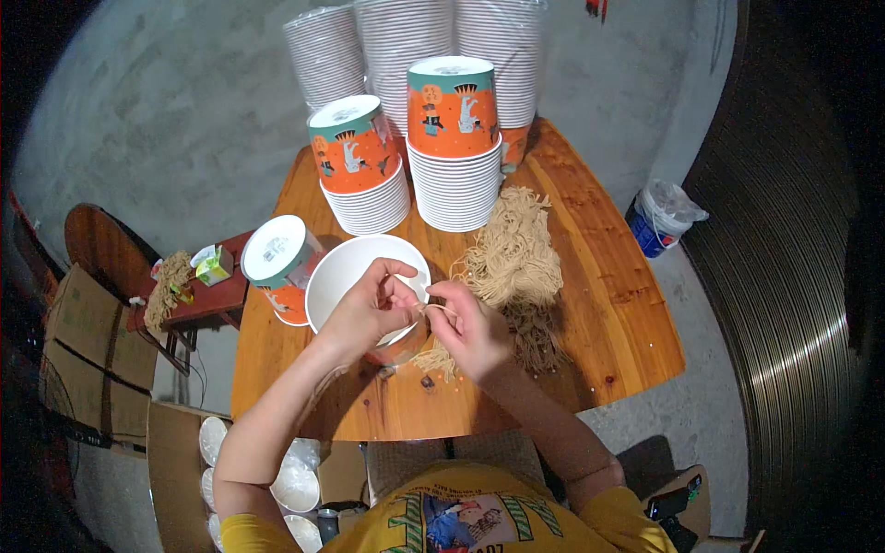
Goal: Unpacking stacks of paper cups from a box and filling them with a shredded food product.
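My left hand [369, 309] and my right hand [470, 327] meet over the near rim of an open white paper bowl [346, 267] on a round wooden table [608, 304]. Both pinch a small tuft of pale dried noodles [435, 358] between their fingertips. A larger heap of the same noodles [514, 258] lies on the table just right of my hands, with darker strands below it.
Stacks of orange and teal paper bowls [454, 138] [359, 166] stand upside down at the back, with plastic-wrapped stacks [406, 46] behind. One bowl [277, 263] lies tilted at left. A small side table [198, 300], cardboard boxes [78, 341] and a bucket [659, 221] surround the table.
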### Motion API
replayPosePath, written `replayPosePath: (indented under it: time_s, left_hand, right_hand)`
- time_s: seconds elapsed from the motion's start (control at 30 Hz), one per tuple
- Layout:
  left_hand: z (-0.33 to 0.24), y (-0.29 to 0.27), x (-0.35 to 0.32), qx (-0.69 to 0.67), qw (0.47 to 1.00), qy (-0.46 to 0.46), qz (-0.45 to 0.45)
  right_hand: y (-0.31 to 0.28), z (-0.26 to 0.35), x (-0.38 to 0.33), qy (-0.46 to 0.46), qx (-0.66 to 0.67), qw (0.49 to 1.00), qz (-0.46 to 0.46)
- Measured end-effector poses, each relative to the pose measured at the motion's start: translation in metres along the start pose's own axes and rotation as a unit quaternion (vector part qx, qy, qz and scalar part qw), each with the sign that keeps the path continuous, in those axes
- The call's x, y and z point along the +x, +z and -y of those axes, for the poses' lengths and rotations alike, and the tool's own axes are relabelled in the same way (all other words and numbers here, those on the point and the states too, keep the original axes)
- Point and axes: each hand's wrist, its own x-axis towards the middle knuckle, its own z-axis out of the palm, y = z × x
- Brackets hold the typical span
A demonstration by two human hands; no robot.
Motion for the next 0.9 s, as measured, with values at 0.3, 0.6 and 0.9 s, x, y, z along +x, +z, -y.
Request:
replayPosePath:
  time_s: [0.3,0.6,0.9]
  left_hand:
    - [-0.006,0.006,-0.005,0.099,0.995,0.028,-0.018]
    - [-0.002,0.008,-0.006,0.153,0.987,0.048,-0.007]
    - [0.006,0.008,-0.004,0.264,0.957,0.116,-0.023]
  right_hand:
    - [-0.005,-0.004,0.006,-0.159,-0.207,0.965,-0.014]
    - [0.0,0.006,0.0,0.011,-0.059,0.998,-0.008]
    - [0.008,-0.004,-0.022,0.162,0.23,0.959,0.031]
